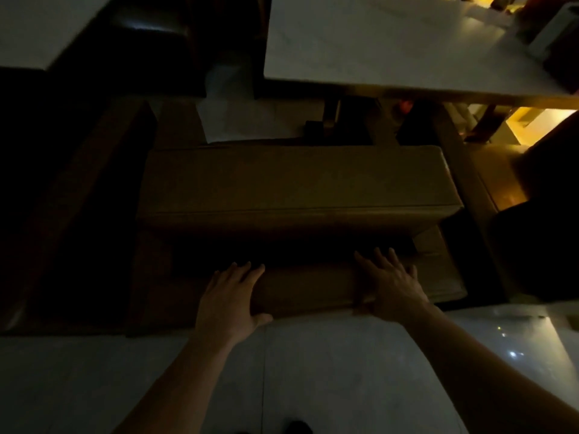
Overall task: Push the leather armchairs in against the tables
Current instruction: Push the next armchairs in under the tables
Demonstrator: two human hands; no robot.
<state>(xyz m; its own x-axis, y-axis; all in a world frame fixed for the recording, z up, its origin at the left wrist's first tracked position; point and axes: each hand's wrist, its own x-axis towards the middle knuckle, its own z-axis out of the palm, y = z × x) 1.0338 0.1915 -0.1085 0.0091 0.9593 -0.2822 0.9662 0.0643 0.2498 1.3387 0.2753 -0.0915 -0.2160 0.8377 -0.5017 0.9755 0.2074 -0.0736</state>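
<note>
A brown leather armchair [297, 183] stands below me in dim light, its seat cushion facing a white table [376, 42] at the upper right. Both my hands rest on top of the chair's backrest [310, 289]. My left hand [228, 296] lies palm down with the fingers over the top and the thumb on the near side. My right hand [391, 283] lies flat with its fingers spread, further right on the same backrest. The chair's front edge is short of the table's near edge.
A second white table [37, 29] shows at the upper left, with a dark chair [150, 36] next to it. Another dark armchair [545, 214] stands at the right. Pale glossy floor tiles [313, 371] lie under me. Small items sit on the table's far right corner.
</note>
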